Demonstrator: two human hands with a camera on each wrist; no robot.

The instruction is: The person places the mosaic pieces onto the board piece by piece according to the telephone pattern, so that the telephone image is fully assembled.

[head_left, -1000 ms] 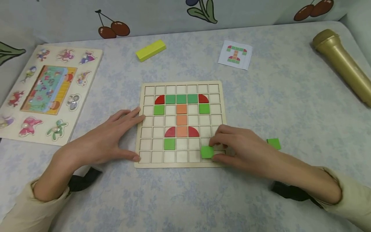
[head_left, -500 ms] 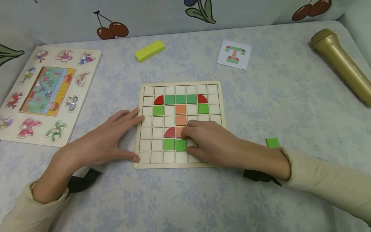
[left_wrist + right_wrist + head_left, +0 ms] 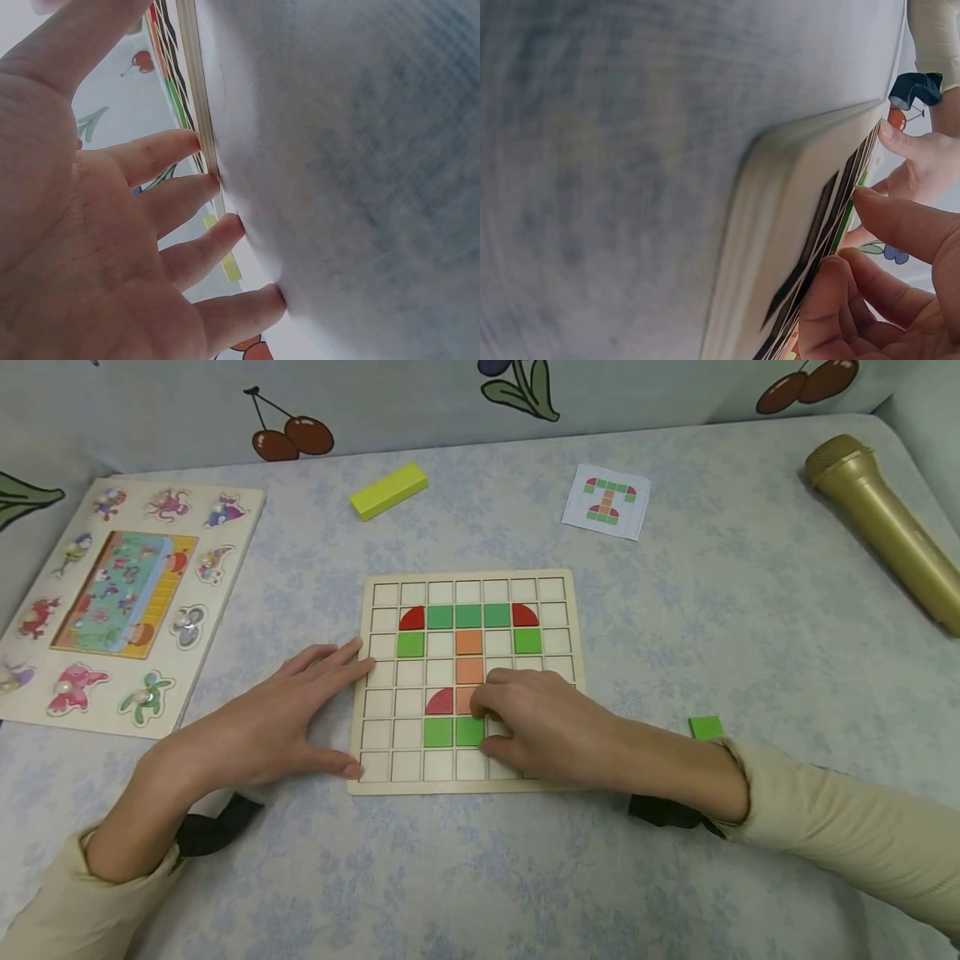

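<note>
A wooden grid board (image 3: 408,675) lies flat on the table, with green squares, orange squares and red quarter-round pieces in some of its cells. My left hand (image 3: 258,727) is spread at the board's left side, its fingertips touching the edge; the left wrist view shows those fingers nearly straight. Over the lower part of the grid, my right hand (image 3: 551,722) pinches a green square tile (image 3: 469,732) between thumb and index finger. That tile sits in the cell beside another green square (image 3: 438,732). The right hand hides several cells and any piece under it.
One loose green square (image 3: 706,727) lies right of the board, partly behind the right sleeve. Behind the board are a yellow block (image 3: 389,492) and a pattern card (image 3: 607,502). A picture puzzle board (image 3: 217,631) lies left; a gold microphone (image 3: 885,522) lies far right.
My right hand has carried the green tile leftward from the board's lower right into the cell beside the other green square, then stayed there. The left hand has kept its place.
</note>
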